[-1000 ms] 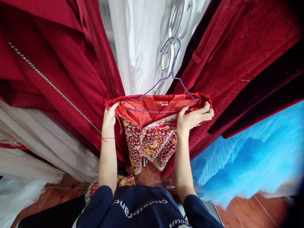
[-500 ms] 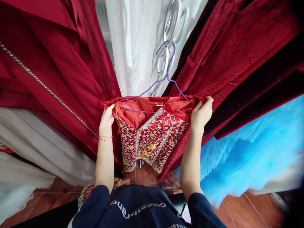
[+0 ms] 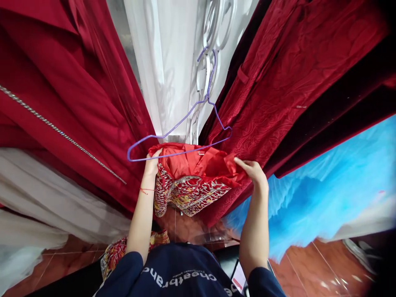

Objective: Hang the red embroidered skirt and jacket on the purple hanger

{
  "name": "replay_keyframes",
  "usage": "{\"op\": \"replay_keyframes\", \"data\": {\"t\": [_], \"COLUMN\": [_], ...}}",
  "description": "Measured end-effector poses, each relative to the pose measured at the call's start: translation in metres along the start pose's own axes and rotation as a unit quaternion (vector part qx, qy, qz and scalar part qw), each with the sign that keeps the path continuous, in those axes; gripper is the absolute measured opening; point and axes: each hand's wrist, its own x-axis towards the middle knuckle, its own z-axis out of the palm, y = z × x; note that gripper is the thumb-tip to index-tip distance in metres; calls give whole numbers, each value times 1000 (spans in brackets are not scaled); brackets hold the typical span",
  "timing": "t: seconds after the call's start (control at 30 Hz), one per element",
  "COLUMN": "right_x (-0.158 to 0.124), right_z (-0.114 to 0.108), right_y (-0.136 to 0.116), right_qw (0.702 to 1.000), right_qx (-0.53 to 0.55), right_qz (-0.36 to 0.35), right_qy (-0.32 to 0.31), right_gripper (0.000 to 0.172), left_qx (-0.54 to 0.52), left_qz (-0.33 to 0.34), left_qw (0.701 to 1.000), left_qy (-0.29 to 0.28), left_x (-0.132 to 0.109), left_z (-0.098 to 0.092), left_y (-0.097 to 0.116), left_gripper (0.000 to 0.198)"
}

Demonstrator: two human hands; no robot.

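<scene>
Between my hands is a red embroidered top, patterned in silver and gold, with its red lining and a small label showing at the open upper edge. My left hand pinches its left upper corner and wears a thin red string at the wrist. My right hand grips the right upper edge, index finger and thumb at the cloth. A purple wire hanger hangs by the white metal rings; both its ends lie outside the top, and its bottom bar crosses in front of the opening.
Long dark red garments hang at left and right. White scrolled metalwork stands before a white cloth. A blue tulle skirt is at right. Patterned cloth lies low left, above the tiled floor.
The top has come down off the purple hanger, whose ends were inside its shoulders before. Both hands have moved lower with the top, the right one also inward.
</scene>
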Motion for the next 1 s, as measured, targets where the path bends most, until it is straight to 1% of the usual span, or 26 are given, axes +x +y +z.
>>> {"op": "replay_keyframes", "data": {"t": [0.07, 0.1, 0.13, 0.17, 0.2, 0.27, 0.3, 0.37, 0.4, 0.43, 0.47, 0.5, 0.57, 0.6, 0.63, 0.7, 0.77, 0.83, 0.9, 1.0], "right_x": [-10, -13, -16, -19, -22, -30, -34, -43, -49, -54, -58, -63, -72, -76, -79, -85, -87, -86, -83, -81], "right_z": [-10, -13, -15, -15, -13, -5, 0, 11, 16, 20, 25, 30, 42, 50, 60, 80, 97, 108, 112, 111], "right_y": [13, 18, 21, 24, 27, 31, 33, 36, 37, 38, 39, 40, 39, 38, 36, 30, 20, 9, -2, -13], "right_qw": [993, 988, 987, 988, 990, 990, 987, 979, 974, 969, 969, 973, 987, 993, 996, 990, 967, 935, 911, 885], "right_qx": [7, -6, -28, -53, -79, -130, -153, -192, -204, -208, -200, -177, -101, -53, -2, 108, 221, 313, 376, 446], "right_qz": [47, 61, 65, 63, 58, 50, 48, 26, 1, -29, -58, -80, -89, -77, -54, 0, 58, 97, 110, 89], "right_qy": [-109, -140, -146, -133, -106, -36, -3, 67, 102, 128, 136, 128, 87, 70, 65, 87, 115, 131, 131, 98], "right_gripper": [31, 28, 24, 21, 18, 16, 16, 14, 14, 15, 16, 17, 21, 25, 27, 28, 28, 28, 31, 37], "left_qx": [22, 40, 64, 92, 124, 205, 254, 359, 407, 446, 475, 493, 503, 493, 474, 401, 314, 252, 230, 257], "left_qz": [30, 51, 74, 100, 127, 193, 230, 292, 305, 301, 283, 253, 187, 161, 141, 99, 44, -5, -15, 18], "left_qw": [999, 996, 992, 986, 978, 955, 936, 883, 856, 836, 826, 824, 835, 846, 860, 901, 943, 966, 973, 964], "left_qy": [35, 60, 80, 96, 105, 95, 83, 82, 93, 105, 114, 118, 120, 124, 131, 131, 99, 50, 0, -74], "left_x": [0, -1, -3, -7, -12, -27, -36, -55, -64, -72, -79, -85, -93, -94, -94, -93, -91, -93, -99, -116], "left_z": [-4, -6, -10, -14, -18, -29, -35, -46, -52, -57, -62, -66, -74, -79, -83, -92, -102, -109, -112, -107], "left_y": [-4, -7, -9, -10, -11, -11, -10, -7, -6, -6, -7, -9, -15, -20, -24, -33, -40, -43, -45, -50], "left_gripper": [29, 28, 27, 25, 24, 22, 21, 21, 20, 20, 20, 22, 27, 28, 28, 28, 34, 54, 70, 74]}}
